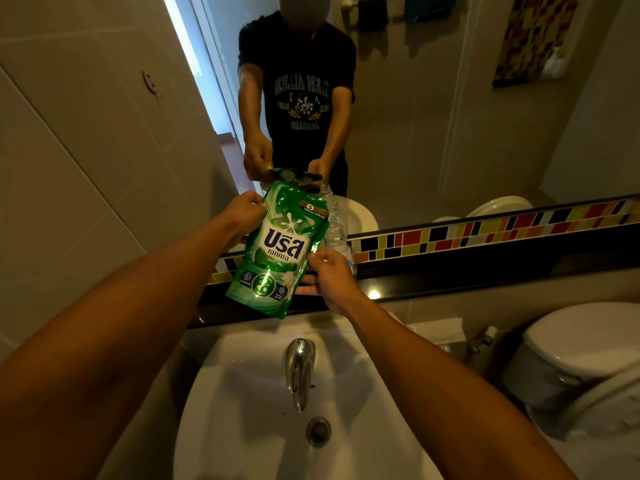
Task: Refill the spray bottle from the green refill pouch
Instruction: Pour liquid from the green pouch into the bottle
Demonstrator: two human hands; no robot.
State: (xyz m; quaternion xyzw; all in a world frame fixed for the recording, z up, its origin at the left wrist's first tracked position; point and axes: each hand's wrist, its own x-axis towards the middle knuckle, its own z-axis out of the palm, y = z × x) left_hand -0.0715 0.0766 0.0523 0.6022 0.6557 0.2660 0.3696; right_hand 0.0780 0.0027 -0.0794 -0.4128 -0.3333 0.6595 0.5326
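Note:
I hold the green refill pouch upright and slightly tilted above the black ledge behind the sink. My left hand grips its upper left corner. My right hand pinches its right edge about halfway down. A clear plastic bottle without a spray head stands on the ledge just behind the pouch's right side, partly hidden by the pouch and my right hand. The pouch's top looks sealed.
A white sink with a chrome tap and drain lies below my arms. A toilet stands at the right. The mirror above the coloured tile strip reflects a person holding the pouch.

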